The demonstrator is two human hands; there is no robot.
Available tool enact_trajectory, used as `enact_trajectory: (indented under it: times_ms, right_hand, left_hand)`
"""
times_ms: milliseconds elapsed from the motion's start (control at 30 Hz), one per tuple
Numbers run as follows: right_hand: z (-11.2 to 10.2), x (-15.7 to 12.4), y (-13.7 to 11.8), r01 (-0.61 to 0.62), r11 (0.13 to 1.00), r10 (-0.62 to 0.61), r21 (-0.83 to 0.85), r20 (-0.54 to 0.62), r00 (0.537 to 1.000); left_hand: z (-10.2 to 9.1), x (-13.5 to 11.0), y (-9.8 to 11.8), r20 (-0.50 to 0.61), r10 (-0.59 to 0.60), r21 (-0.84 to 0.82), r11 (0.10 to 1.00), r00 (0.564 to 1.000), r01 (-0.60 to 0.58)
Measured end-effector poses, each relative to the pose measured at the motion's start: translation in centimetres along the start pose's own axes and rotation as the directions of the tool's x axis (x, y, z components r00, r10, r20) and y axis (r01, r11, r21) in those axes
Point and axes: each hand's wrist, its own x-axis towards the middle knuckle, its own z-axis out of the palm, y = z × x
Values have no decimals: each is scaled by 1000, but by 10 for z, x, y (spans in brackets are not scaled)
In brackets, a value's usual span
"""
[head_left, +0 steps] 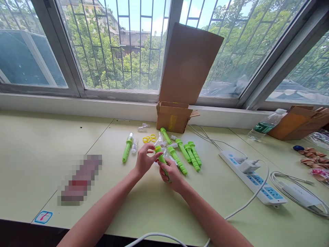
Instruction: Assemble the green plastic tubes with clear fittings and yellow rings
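Here we are at the middle of the worktop (128, 206): the right hand (172, 174) is wrapped round the lower end of a green tube (159, 155), holding it tilted just above the surface, while the left hand (144, 160) pinches the tube's top end with thumb and fingertips. Just beyond, toward the back edge, lie a row of green tubes (189, 156), yellow rings (149, 139), a clear cap (134, 145) and a lone green piece (126, 151). An open cardboard box (172, 118) stands at the back edge, and a power strip (254, 180) lies off to the right.
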Motion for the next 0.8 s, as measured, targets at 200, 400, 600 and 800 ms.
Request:
enact_trajectory:
  times_ms: [200,400,600,800]
  right_hand:
    - [-1,-3,-4,-96,979,79,180,102,992]
    - [-1,-1,-1,-54,998,52,42,58,997]
    - [-4,4,4,164,890,-219,-426,-83,972]
    - [-6,5,2,241,724,-391,-646,-97,915]
  left_hand:
    - [-1,2,2,43,-41,-81,996,998,44]
    - [0,0,-1,85,-100,-166,980,991,113]
    - [-1,-1,-1,48,-2,-104,995,999,7]
    - [-3,-1,0,39,96,10,995,995,-97]
